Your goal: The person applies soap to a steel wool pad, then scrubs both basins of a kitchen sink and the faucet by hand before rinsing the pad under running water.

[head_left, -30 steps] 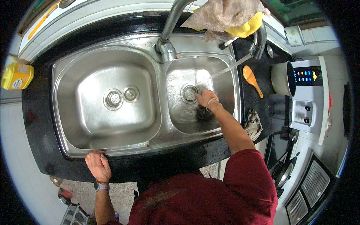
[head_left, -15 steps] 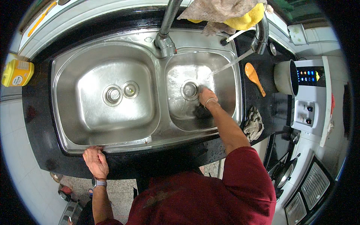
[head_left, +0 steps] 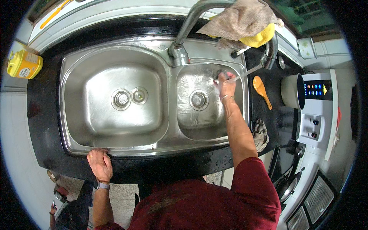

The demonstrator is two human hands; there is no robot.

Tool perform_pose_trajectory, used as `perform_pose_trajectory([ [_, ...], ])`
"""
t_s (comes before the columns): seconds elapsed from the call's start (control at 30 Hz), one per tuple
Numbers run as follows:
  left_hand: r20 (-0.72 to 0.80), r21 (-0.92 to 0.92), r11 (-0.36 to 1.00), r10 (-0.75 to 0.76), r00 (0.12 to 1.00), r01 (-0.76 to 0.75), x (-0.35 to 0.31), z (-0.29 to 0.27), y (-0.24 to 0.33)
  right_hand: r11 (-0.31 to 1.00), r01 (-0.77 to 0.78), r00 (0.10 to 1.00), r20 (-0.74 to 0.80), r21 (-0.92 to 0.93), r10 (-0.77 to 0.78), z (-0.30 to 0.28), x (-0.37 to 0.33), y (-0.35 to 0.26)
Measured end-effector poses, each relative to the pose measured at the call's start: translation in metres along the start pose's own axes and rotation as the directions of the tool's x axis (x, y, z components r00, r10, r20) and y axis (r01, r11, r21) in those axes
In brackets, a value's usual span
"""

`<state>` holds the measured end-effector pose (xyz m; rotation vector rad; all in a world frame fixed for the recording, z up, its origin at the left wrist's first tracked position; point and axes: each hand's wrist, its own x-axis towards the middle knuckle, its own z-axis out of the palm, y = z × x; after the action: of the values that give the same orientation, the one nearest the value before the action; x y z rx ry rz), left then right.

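Note:
In the right, smaller basin of a steel double sink (head_left: 172,126), my right hand (head_left: 227,85) is bent closed under the thin water stream (head_left: 247,73) near the basin's far right corner. Something dark shows at its fingertips, too blurred to name. The curved faucet (head_left: 269,57) pours from above the right rim, with a greyish cloth (head_left: 241,19) and a yellow cloth (head_left: 262,37) draped over its pipe. My left hand (head_left: 100,164) lies on the black counter's front edge, fingers flat against the sink rim, holding nothing.
Right of the sink lie an orange spoon (head_left: 261,92) and a crumpled rag (head_left: 260,136), with a pot (head_left: 291,91) beyond. A yellow jug (head_left: 25,65) stands at far left. Another person's hand (head_left: 53,209) appears at lower left, near the floor.
My right hand has moved from beside the right drain, away from me, into the water stream. My left hand stays put. More of the other person shows at lower left.

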<state>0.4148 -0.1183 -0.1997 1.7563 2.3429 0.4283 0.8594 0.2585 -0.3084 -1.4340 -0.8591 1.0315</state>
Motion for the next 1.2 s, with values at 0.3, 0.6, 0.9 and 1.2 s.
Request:
perform_pose_trajectory([
  [0.3,-0.023,-0.010,1.000,0.019,1.000,-0.019,0.002,-0.002,0.002,0.717,0.467,0.877,0.374,-0.518,-0.301,0.141,-0.085,-0.019],
  [0.6,-0.106,0.008,0.999,0.042,0.993,-0.041,-0.003,-0.005,0.001,0.883,0.049,0.917,0.371,-0.468,0.145,-0.012,-0.091,-0.116],
  [0.9,-0.124,-0.001,0.998,0.069,0.990,-0.070,-0.004,-0.002,-0.004,0.772,0.481,0.836,0.484,-0.415,-0.260,-0.021,-0.108,-0.275],
  [1.2,-0.165,-0.036,0.996,0.076,0.983,-0.083,-0.004,-0.001,-0.008,0.720,0.427,0.859,0.495,-0.547,-0.133,0.025,-0.125,-0.323],
])
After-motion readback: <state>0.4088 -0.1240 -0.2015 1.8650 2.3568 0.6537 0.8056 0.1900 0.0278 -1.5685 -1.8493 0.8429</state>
